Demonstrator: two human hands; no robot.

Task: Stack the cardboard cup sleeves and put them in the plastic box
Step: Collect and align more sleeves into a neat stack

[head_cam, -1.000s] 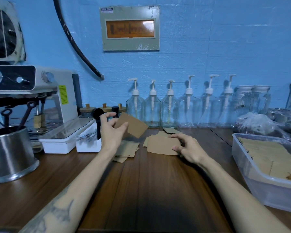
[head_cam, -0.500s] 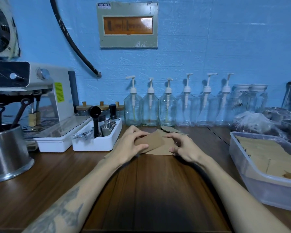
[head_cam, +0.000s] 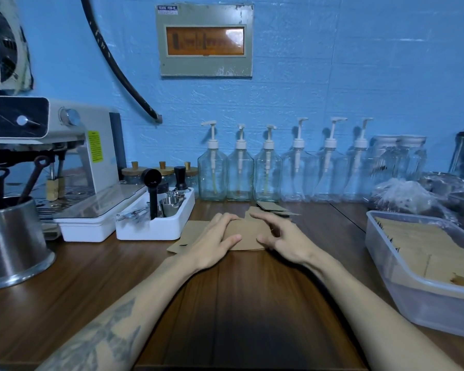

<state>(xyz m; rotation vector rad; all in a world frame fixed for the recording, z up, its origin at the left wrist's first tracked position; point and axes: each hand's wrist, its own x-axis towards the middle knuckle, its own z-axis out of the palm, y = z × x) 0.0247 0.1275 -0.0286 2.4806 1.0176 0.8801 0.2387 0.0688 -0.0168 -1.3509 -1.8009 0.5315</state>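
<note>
A small stack of flat brown cardboard cup sleeves (head_cam: pixel 248 234) lies on the wooden counter between my hands. My left hand (head_cam: pixel 214 239) rests on the stack's left side with fingers laid flat over it. My right hand (head_cam: pixel 281 235) holds the stack's right edge, fingers curved over the top and thumb at the near edge. More loose sleeves (head_cam: pixel 190 234) lie under and left of my left hand, and a few others (head_cam: pixel 272 207) sit behind near the bottles. The clear plastic box (head_cam: pixel 402 285) at the right holds several rows of sleeves.
A white tool tray (head_cam: pixel 156 226) and an espresso machine (head_cam: pixel 65 145) stand at the left, with a steel pot (head_cam: pixel 11 242) in front. A row of pump bottles (head_cam: pixel 268 172) lines the back wall. Plastic bags (head_cam: pixel 402 194) lie behind the box.
My left hand brought the raised sleeve down onto the stack and now lies flat on it. My right hand stayed at the stack's right edge.
</note>
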